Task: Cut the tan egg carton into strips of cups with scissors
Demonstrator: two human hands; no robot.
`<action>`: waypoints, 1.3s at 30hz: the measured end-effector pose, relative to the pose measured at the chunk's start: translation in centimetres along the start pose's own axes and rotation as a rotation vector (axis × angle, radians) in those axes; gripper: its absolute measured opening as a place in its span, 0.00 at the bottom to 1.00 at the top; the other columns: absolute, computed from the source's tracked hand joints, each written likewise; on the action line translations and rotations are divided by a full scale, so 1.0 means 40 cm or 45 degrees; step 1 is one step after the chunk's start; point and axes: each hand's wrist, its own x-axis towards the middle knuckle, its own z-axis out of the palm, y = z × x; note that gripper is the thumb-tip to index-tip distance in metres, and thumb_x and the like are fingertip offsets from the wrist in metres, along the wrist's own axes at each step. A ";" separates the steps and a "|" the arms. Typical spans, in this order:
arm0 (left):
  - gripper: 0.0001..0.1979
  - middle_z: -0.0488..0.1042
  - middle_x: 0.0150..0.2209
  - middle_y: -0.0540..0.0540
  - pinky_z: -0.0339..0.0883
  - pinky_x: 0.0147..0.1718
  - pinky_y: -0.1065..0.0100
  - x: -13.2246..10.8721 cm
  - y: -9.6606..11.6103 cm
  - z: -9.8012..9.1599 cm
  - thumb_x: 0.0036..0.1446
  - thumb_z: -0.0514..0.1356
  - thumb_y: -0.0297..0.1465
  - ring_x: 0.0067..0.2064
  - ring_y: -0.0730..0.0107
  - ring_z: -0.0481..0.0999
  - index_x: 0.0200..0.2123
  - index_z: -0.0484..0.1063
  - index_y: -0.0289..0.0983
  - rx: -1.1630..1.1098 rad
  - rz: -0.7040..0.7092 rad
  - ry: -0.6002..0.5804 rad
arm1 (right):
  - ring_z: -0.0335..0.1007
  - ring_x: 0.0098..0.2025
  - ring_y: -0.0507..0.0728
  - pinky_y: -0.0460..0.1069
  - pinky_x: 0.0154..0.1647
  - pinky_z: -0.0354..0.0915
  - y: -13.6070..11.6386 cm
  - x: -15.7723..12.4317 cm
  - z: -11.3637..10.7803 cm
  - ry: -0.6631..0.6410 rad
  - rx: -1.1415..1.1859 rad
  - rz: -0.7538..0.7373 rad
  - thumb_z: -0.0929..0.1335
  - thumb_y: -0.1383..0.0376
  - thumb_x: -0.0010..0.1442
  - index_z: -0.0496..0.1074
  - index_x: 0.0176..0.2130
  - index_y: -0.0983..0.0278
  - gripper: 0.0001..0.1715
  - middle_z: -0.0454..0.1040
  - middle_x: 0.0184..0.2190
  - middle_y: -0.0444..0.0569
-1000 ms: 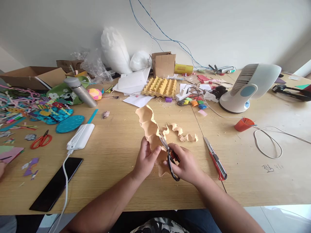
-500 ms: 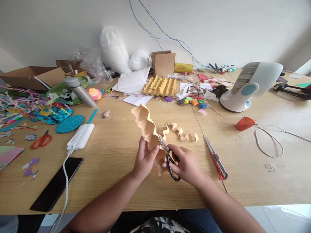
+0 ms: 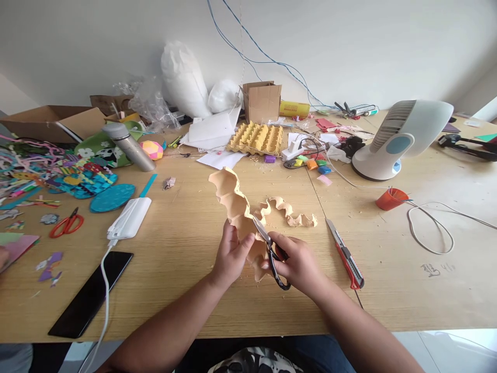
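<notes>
My left hand [image 3: 233, 254] grips a strip of egg carton [image 3: 234, 204], a row of pale yellow cups held slanting above the table. In my right hand [image 3: 301, 261] is a pair of scissors [image 3: 271, 246] with black handles, fingers in the loops. Its blades lie against the right edge of the strip, close to my left thumb. Just beyond, a wavy cut-off carton trimming [image 3: 282, 205] and another curled trimming [image 3: 302, 220] lie on the table among small crumbs. To the right of my right hand rests a red utility knife [image 3: 345, 255].
An egg tray [image 3: 256, 139] lies at the back, near blocks of coloured clay. At right stand a white fan [image 3: 399, 140] and an orange cup [image 3: 392, 198]. A power bank [image 3: 130, 218], a phone [image 3: 91, 295] and red scissors [image 3: 67, 223] lie left. Another person's fingers [image 3: 3, 256] show at the left edge.
Another person's fingers have come into view at the left edge, on the coloured paper. My hands, the strip and the scissors have hardly moved.
</notes>
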 end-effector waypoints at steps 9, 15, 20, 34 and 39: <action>0.25 0.74 0.65 0.44 0.67 0.67 0.54 0.001 0.005 -0.003 0.66 0.68 0.39 0.67 0.55 0.74 0.64 0.68 0.50 -0.039 0.004 -0.027 | 0.65 0.27 0.53 0.47 0.30 0.57 -0.001 0.005 -0.010 -0.047 0.093 0.010 0.70 0.41 0.68 0.78 0.57 0.65 0.34 0.73 0.25 0.44; 0.25 0.76 0.63 0.41 0.68 0.66 0.52 0.011 0.027 -0.002 0.66 0.67 0.39 0.66 0.53 0.74 0.64 0.69 0.47 -0.026 0.028 -0.124 | 0.66 0.27 0.54 0.47 0.30 0.57 -0.003 0.007 -0.028 -0.089 0.042 -0.020 0.68 0.41 0.70 0.77 0.57 0.65 0.34 0.74 0.27 0.45; 0.24 0.76 0.62 0.42 0.67 0.67 0.52 0.007 0.026 -0.002 0.67 0.67 0.40 0.65 0.55 0.75 0.63 0.68 0.47 -0.014 0.047 -0.107 | 0.67 0.27 0.54 0.47 0.30 0.58 0.000 0.001 -0.013 0.010 -0.067 -0.085 0.66 0.44 0.72 0.77 0.57 0.65 0.31 0.75 0.26 0.46; 0.25 0.75 0.63 0.43 0.68 0.66 0.55 0.007 0.027 0.004 0.67 0.67 0.40 0.65 0.58 0.74 0.64 0.67 0.49 -0.004 0.079 -0.075 | 0.68 0.26 0.54 0.47 0.30 0.59 -0.014 -0.014 0.018 0.124 -0.092 -0.075 0.66 0.49 0.74 0.76 0.54 0.66 0.25 0.73 0.24 0.44; 0.27 0.74 0.64 0.42 0.68 0.65 0.54 0.007 0.028 0.003 0.67 0.67 0.41 0.65 0.56 0.75 0.65 0.66 0.49 -0.033 0.055 -0.094 | 0.67 0.25 0.53 0.46 0.29 0.58 -0.013 -0.015 0.023 0.138 -0.055 -0.068 0.67 0.50 0.74 0.77 0.53 0.65 0.23 0.73 0.23 0.43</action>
